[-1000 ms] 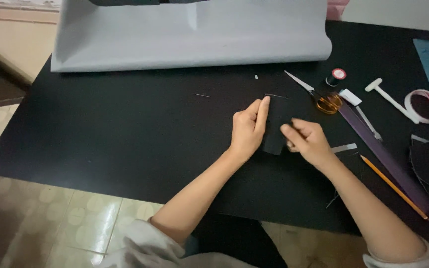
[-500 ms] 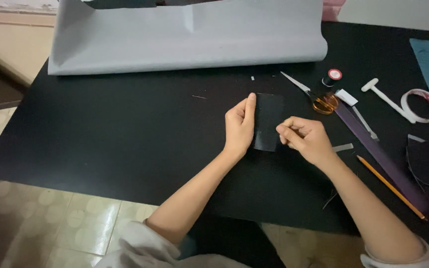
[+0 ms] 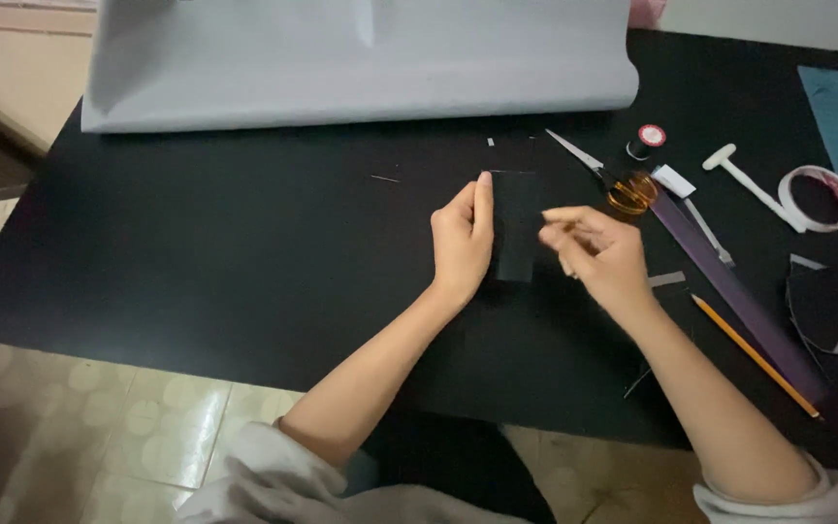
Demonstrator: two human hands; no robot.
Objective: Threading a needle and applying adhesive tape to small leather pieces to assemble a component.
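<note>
A small black rectangular piece [image 3: 516,225] lies flat on the black table [image 3: 244,252]. My left hand [image 3: 463,238] rests along its left edge, fingers straight and together, pressing down on it. Just right of the piece, my right hand [image 3: 598,254] hovers slightly blurred, its fingers loosely curled; I cannot make out anything held in it.
A large grey sheet [image 3: 361,58] with a rolled edge covers the table's far side. To the right lie scissors with amber handles [image 3: 613,180], a small spool [image 3: 644,141], a tape ring [image 3: 817,199], a long dark strip [image 3: 729,291], a pencil [image 3: 754,354] and dark scraps [image 3: 826,301].
My right hand has lifted off the black piece and moved a little to the right. My left hand stays pressed along the piece's left edge.
</note>
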